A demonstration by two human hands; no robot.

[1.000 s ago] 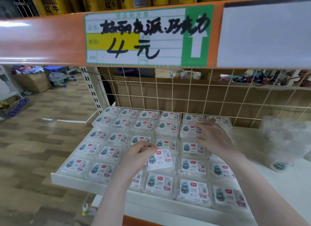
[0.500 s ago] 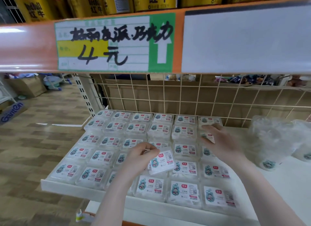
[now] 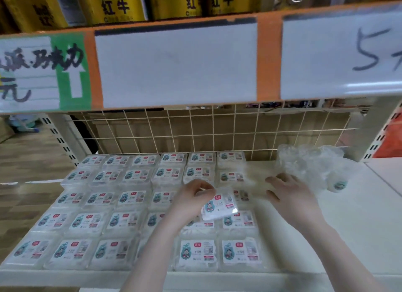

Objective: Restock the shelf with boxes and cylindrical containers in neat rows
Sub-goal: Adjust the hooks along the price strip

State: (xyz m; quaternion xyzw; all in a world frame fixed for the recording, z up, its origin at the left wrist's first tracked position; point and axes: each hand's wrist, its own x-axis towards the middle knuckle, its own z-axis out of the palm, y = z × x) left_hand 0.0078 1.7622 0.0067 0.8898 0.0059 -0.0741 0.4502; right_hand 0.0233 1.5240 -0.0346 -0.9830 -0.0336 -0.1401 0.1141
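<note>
Clear plastic boxes (image 3: 134, 207) with white labels are lying flat in neat rows across the left and middle of a white shelf (image 3: 359, 231), reaching from its wire-grid back to its front edge. A person's left hand (image 3: 191, 201) is pinching one loose box (image 3: 219, 206) between thumb and curled fingers, holding it tilted just above the rightmost column. The right hand (image 3: 291, 196) is hovering, fingers relaxed and apart, beside that column, just beside a crumpled clear plastic bag (image 3: 311, 163) lying near the shelf's back right corner. Yellow cans (image 3: 117, 4) are standing on the orange-edged shelf above.
</note>
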